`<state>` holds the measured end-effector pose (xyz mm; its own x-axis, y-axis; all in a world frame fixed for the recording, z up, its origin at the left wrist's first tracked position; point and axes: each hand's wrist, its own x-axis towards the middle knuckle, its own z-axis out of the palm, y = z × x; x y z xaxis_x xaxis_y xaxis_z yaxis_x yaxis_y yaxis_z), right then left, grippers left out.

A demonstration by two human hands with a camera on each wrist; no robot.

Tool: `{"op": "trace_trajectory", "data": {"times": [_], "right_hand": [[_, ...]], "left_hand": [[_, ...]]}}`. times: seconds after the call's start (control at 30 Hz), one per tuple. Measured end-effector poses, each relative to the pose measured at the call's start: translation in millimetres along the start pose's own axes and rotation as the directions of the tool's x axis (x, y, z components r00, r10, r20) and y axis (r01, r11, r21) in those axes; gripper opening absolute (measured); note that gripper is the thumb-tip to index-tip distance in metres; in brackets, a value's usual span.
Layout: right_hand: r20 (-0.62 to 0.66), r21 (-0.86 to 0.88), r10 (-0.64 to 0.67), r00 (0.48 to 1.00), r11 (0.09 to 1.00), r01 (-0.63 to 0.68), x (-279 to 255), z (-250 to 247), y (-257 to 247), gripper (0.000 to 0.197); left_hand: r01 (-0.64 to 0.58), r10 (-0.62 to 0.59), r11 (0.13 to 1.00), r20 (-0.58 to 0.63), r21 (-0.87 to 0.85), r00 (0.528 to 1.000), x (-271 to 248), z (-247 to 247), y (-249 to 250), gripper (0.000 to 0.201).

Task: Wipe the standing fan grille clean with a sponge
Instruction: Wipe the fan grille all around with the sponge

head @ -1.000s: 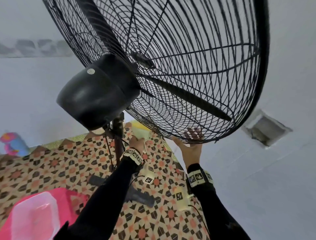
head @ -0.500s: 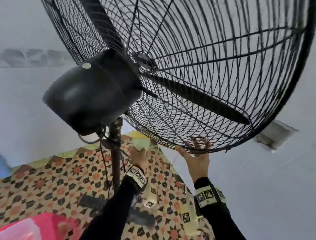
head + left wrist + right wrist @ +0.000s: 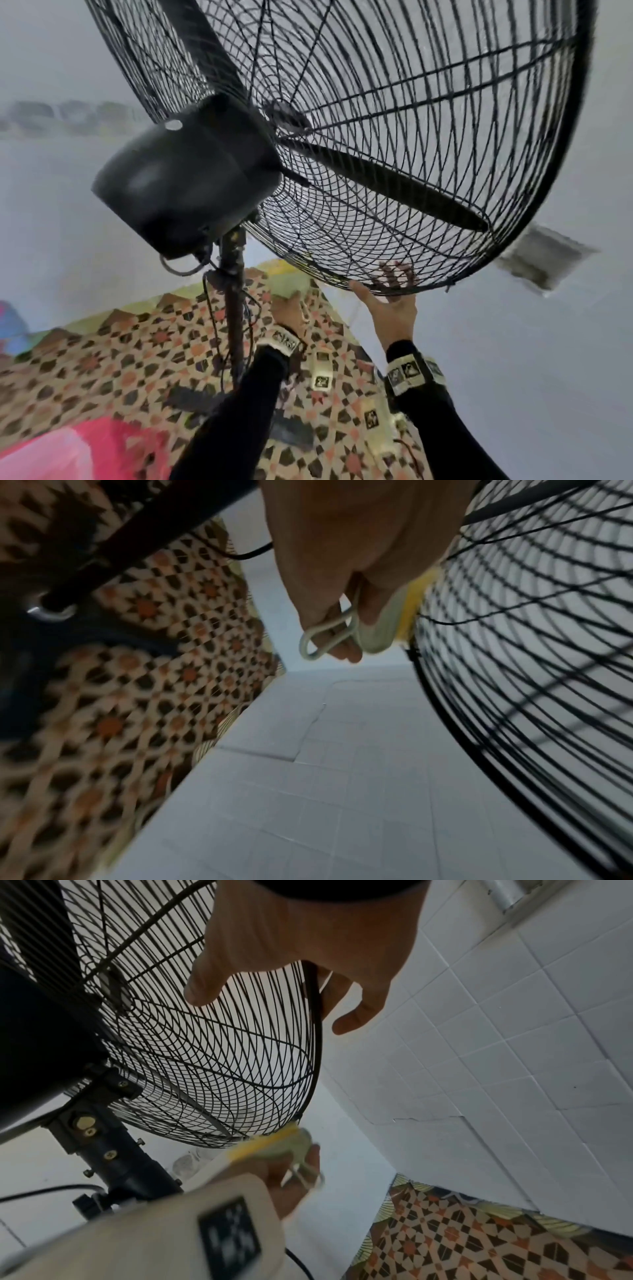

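Floor's covered in a busy star-pattern mat in orange, black and cream, filling the lower left of the head view. Its green scalloped edge meets a white tiled wall on the right, and there's a crack running along one tile line. A rectangular recess sits mid-right in that wall. Bottom left there's a pink blur, maybe a tub. Light is flat and even.

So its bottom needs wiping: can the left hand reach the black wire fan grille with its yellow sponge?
Likely yes: the left hand holds the yellow sponge at the lower edge of the black wire grille, nothing between.
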<state>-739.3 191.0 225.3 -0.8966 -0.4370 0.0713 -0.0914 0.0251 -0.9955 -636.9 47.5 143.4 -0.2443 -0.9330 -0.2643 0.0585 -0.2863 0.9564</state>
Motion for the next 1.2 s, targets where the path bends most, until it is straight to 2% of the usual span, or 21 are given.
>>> {"op": "trace_trajectory", "data": {"times": [0.1, 0.17, 0.2, 0.27, 0.3, 0.37, 0.43, 0.47, 0.53, 0.6, 0.63, 0.67, 0.7, 0.77, 0.83, 0.87, 0.93, 1.0, 1.1, 1.13, 1.2], "right_hand": [[-0.028, 0.03, -0.032, 0.999, 0.999, 0.033, -6.6, 0.1, -2.0, 0.114], [-0.026, 0.044, -0.035, 0.999, 0.998, 0.036, -8.1, 1.8, -6.1, 0.102], [-0.023, 0.045, -0.028, 0.999, 0.999, 0.029, -8.0, 2.0, -6.6, 0.101], [-0.016, 0.032, -0.03, 0.999, 0.999, 0.03, -4.5, 1.3, -6.7, 0.101], [-0.007, 0.023, -0.024, 1.0, 0.999, 0.024, -4.8, 1.2, -5.8, 0.101], [-0.003, 0.035, -0.017, 1.0, 0.999, 0.017, -5.8, 1.3, -3.1, 0.1], [-0.009, 0.052, -0.029, 1.0, 0.998, 0.029, -10.9, 1.1, -6.6, 0.097], [-0.013, 0.045, -0.031, 0.999, 0.998, 0.032, -13.6, 1.1, -9.2, 0.097], [-0.018, 0.023, -0.039, 0.999, 0.999, 0.039, -16.4, 1.7, -14.8, 0.097], [-0.02, -0.001, -0.056, 0.998, 0.998, 0.056, -15.4, 0.2, -18.5, 0.087], [-0.016, -0.012, -0.057, 0.998, 0.998, 0.057, -14.1, -0.6, -19.4, 0.083], [-0.009, -0.019, -0.057, 0.998, 0.998, 0.057, -13.0, -1.1, -20.0, 0.081], [-0.002, -0.025, -0.058, 0.998, 0.998, 0.058, -13.2, -1.2, -19.5, 0.079], [0.001, -0.03, -0.058, 0.998, 0.998, 0.058, -15.4, -1.5, -19.8, 0.078], [-0.002, -0.026, -0.046, 0.999, 0.999, 0.046, -19.1, -1.4, -18.4, 0.08], [-0.004, -0.023, -0.043, 0.999, 0.999, 0.043, -20.7, -1.4, -17.9, 0.082], [-0.001, -0.018, -0.044, 0.999, 0.999, 0.044, -23.1, -2.1, -19.1, 0.083], [0.013, -0.008, -0.052, 0.999, 0.999, 0.052, -22.8, -3.3, -20.9, 0.083], [0.018, -0.009, -0.047, 0.999, 0.999, 0.048, -20.9, -3.1, -21.1, 0.087], [0.012, -0.019, -0.05, 0.999, 0.999, 0.05, -21.6, -2.3, -20.8, 0.089], [0.006, -0.022, -0.056, 0.998, 0.998, 0.056, -24.0, -0.2, -20.8, 0.084]], "left_hand": [[0.076, -0.073, 0.995, 0.059, -0.062, 0.996, -15.3, 2.2, 12.9, 0.021], [0.069, -0.058, 0.997, 0.232, -0.043, 0.971, -42.9, -8.9, 5.8, 0.017], [0.05, -0.044, 0.999, 0.333, -0.012, 0.942, -58.4, -15.2, 3.6, 0.013], [0.004, -0.02, 0.999, 0.423, 0.038, 0.906, -54.4, -27.4, -2.7, 0.019], [0.002, -0.013, 1.0, 0.37, 0.03, 0.929, -42.1, -31.6, -1.3, 0.028], [0.058, -0.063, 0.998, 0.135, 0.04, 0.989, 17.1, -33.2, -15.9, 0.069], [0.044, -0.052, 0.986, 0.047, 0.16, 0.998, 65.8, -31.1, -25.1, 0.082], [0.007, -0.026, 0.97, 0.074, 0.243, 0.997, 66.5, -31.0, -19.5, 0.081], [-0.082, 0.024, 0.93, 0.165, 0.357, 0.986, 6.8, -33.6, 22.8, 0.056], [-0.229, 0.079, 0.891, 0.362, 0.392, 0.929, -33.7, -40.8, 31.0, 0.026], [-0.286, 0.092, 0.879, 0.452, 0.382, 0.887, -45.7, -46.4, 29.6, 0.024], [-0.297, 0.089, 0.879, 0.485, 0.373, 0.87, -47.0, -52.8, 25.5, 0.026], [-0.261, 0.098, 0.913, 0.452, 0.314, 0.887, -45.7, -58.4, 27.0, 0.027], [-0.132, 0.07, 0.961, 0.251, 0.243, 0.966, -22.7, -64.7, 29.9, 0.03], [-0.086, 0.065, 0.941, 0.074, 0.327, 0.995, -2.3, -64.8, 37.2, 0.031], [-0.112, 0.105, 0.912, 0.04, 0.396, 0.994, 2.2, -60.0, 41.7, 0.037], [-0.205, 0.193, 0.816, 0.081, 0.54, 0.978, -7.3, -50.0, 56.9, 0.048], [-0.325, 0.261, 0.692, 0.197, 0.645, 0.945, -26.4, -47.2, 72.4, 0.04], [-0.418, 0.234, 0.667, 0.36, 0.616, 0.903, -38.5, -60.1, 80.3, 0.038], [-0.413, 0.235, 0.665, 0.351, 0.622, 0.906, -37.1, -65.1, 81.4, 0.036], [-0.32, 0.229, 0.656, 0.224, 0.684, 0.947, -29.8, -67.5, 89.5, 0.036]]}}
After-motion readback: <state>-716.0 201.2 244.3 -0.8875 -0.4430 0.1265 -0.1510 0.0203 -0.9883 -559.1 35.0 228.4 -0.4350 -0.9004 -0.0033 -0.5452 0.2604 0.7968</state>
